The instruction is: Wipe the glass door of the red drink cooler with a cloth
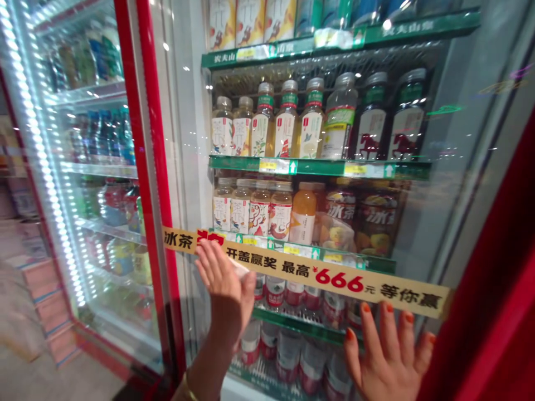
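Note:
A glass cooler door (418, 223) stands in front of me, with a long yellow banner strip (298, 267) across it bearing black and red print. My left hand (225, 278) lies on the strip's left part, fingers stretched flat and thumb apart, covering some of the print. Something small and white (240, 268) shows between its thumb and index finger; I cannot tell what it is. Just under the strip's right end, my right hand (388, 351) is spread with its palm toward the glass. Orange nails show on its fingers, and nothing is visible in it.
Behind the glass, green-edged shelves (242, 163) carry rows of bottled drinks (285, 128). A red door frame (152, 139) divides this cooler from a lit one (100, 167) on the left. Stacked cartons (52, 306) stand at far left. Something red (493, 312) fills the lower right.

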Action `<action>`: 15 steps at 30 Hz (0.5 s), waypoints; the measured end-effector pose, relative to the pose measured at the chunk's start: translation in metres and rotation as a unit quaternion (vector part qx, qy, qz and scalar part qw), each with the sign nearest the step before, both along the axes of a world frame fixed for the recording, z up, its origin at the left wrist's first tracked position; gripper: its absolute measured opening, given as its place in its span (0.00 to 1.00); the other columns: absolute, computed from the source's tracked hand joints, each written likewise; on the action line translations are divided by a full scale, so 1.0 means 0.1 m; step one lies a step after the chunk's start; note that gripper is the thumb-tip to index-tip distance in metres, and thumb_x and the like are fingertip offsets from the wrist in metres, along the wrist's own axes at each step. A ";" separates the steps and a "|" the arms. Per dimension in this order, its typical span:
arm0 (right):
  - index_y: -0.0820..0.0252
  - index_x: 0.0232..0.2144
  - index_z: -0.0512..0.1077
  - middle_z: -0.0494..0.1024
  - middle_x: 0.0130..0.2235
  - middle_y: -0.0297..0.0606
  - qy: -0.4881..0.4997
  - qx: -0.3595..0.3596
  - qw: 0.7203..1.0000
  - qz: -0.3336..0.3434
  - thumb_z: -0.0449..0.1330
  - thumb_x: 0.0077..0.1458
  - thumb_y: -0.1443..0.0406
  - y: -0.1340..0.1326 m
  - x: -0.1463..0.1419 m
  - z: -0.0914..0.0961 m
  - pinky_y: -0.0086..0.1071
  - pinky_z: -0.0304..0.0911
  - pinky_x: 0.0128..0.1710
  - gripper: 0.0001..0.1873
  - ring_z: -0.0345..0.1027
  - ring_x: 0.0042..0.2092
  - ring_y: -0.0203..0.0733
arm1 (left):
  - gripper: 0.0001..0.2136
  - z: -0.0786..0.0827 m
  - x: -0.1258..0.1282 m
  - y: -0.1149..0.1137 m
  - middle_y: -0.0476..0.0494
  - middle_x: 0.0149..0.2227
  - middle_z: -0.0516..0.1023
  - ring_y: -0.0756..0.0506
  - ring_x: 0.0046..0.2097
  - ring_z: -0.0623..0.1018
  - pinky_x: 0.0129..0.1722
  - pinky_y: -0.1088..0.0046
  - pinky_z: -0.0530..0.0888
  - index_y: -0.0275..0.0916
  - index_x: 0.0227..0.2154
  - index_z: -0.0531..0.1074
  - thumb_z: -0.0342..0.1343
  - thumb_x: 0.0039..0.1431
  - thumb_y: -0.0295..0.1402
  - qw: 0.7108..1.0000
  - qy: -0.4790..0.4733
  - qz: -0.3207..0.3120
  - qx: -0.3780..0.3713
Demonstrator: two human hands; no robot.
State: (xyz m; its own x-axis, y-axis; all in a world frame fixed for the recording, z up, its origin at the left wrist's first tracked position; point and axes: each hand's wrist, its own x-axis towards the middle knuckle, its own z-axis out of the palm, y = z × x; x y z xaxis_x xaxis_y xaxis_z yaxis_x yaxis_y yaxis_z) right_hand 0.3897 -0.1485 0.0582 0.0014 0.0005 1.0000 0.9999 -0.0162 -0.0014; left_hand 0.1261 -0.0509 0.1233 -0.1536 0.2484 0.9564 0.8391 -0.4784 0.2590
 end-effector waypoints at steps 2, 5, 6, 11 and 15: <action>0.44 0.77 0.57 0.56 0.79 0.32 -0.002 -0.002 1.000 0.004 0.57 0.72 0.54 0.00 0.00 0.00 0.58 0.38 0.81 0.36 0.47 0.80 0.53 | 0.45 -0.03 0.31 -0.15 0.30 0.83 0.35 0.34 0.83 0.37 0.82 0.49 0.38 0.29 0.79 0.36 0.37 0.74 0.59 0.995 0.092 -0.004 0.026; 0.44 0.77 0.57 0.57 0.78 0.33 0.003 0.000 1.000 0.007 0.59 0.71 0.55 0.00 0.00 -0.02 0.60 0.39 0.81 0.36 0.49 0.80 0.55 | 0.46 -0.48 0.48 -0.33 0.34 0.83 0.39 0.36 0.83 0.42 0.82 0.51 0.40 0.29 0.79 0.43 0.38 0.73 0.61 0.965 0.244 0.004 0.098; 0.43 0.77 0.57 0.57 0.78 0.33 0.007 0.000 1.000 0.009 0.60 0.70 0.55 0.00 0.00 -0.03 0.59 0.39 0.81 0.37 0.49 0.80 0.55 | 0.44 -0.65 0.41 -0.33 0.35 0.83 0.40 0.36 0.83 0.43 0.82 0.51 0.41 0.29 0.79 0.43 0.41 0.74 0.58 0.958 0.267 0.011 0.104; 0.42 0.77 0.57 0.57 0.78 0.33 0.020 -0.004 1.000 0.014 0.62 0.68 0.58 0.03 0.00 -0.05 0.64 0.41 0.80 0.39 0.52 0.79 0.60 | 0.39 -0.52 -0.25 0.03 0.30 0.82 0.33 0.31 0.82 0.35 0.81 0.39 0.41 0.33 0.80 0.34 0.47 0.75 0.37 0.993 0.112 0.048 0.011; 0.44 0.77 0.57 0.57 0.78 0.35 0.005 -0.005 1.000 -0.003 0.62 0.67 0.58 0.01 0.00 -0.04 0.67 0.43 0.79 0.40 0.53 0.78 0.62 | 0.41 0.17 0.03 0.03 0.30 0.82 0.32 0.29 0.82 0.34 0.79 0.32 0.43 0.37 0.80 0.29 0.46 0.76 0.41 0.999 0.021 0.020 -0.019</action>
